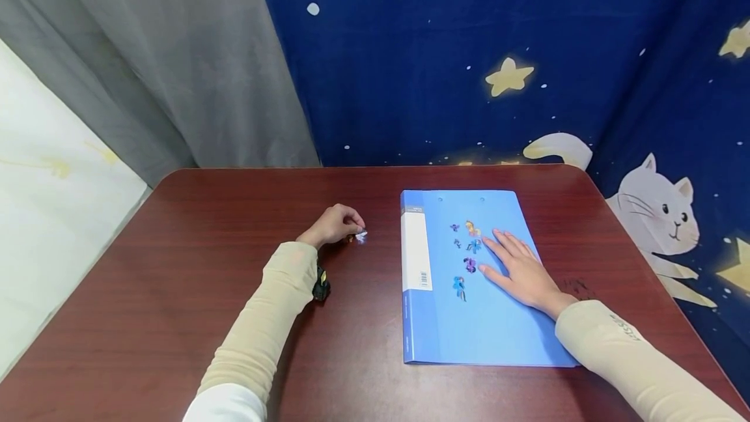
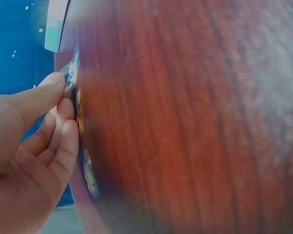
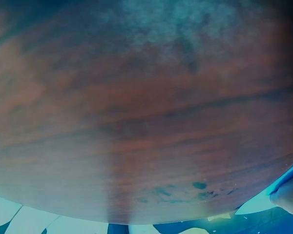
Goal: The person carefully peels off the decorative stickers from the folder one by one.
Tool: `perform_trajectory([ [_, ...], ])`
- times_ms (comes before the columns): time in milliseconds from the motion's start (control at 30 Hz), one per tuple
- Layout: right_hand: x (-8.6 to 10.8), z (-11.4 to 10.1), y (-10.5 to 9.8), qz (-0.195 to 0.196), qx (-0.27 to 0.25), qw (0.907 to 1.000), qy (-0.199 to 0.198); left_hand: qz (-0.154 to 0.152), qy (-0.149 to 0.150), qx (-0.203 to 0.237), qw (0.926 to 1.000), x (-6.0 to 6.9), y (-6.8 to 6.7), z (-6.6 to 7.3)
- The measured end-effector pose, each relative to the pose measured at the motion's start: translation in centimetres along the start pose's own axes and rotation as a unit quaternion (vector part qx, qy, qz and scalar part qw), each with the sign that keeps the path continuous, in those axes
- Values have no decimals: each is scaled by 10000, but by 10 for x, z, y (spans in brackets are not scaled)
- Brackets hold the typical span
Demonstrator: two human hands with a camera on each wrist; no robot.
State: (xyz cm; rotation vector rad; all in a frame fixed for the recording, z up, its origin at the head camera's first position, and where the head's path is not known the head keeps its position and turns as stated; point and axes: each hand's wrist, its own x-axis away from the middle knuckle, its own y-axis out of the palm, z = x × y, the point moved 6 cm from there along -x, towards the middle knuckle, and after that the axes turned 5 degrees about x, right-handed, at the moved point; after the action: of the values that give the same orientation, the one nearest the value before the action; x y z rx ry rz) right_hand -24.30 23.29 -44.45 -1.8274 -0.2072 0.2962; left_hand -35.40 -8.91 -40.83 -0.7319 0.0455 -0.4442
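Note:
My left hand (image 1: 336,225) pinches a small, shiny, whitish sticker (image 1: 361,236) between thumb and fingertip, just over the table. In the left wrist view the sticker (image 2: 71,73) stands tilted up from the wood. Below it on the table lie an orange sticker (image 2: 80,114), partly hidden by the fingers, and a multicoloured sticker (image 2: 90,175). My right hand (image 1: 521,273) rests flat with fingers spread on a blue folder (image 1: 492,337). Several pony-like stickers are on its cover, among them a purple sticker (image 1: 470,264) and a blue sticker (image 1: 459,287) near the right thumb.
Dark reddish table wood (image 1: 176,279) surrounds the folder. Dark small marks or scraps (image 1: 579,286) lie right of the folder, too blurred to identify. A black band (image 1: 321,284) sits at the left wrist. Behind the table hang a grey curtain (image 1: 217,51) and a blue patterned curtain (image 1: 410,51).

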Motion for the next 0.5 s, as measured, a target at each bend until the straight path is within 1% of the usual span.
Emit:
perform_trajectory([
  [133, 0, -1, -1, -7, -11, 10000, 14, 1, 62, -82, 9999, -1, 1, 3],
  [300, -1, -1, -1, 14, -12, 10000, -5, -5, 249, -273, 9993, -2, 0, 6],
  [500, -1, -1, -2, 49, 13, 10000, -46, 95, 391, -412, 9983, -2, 1, 8],
])
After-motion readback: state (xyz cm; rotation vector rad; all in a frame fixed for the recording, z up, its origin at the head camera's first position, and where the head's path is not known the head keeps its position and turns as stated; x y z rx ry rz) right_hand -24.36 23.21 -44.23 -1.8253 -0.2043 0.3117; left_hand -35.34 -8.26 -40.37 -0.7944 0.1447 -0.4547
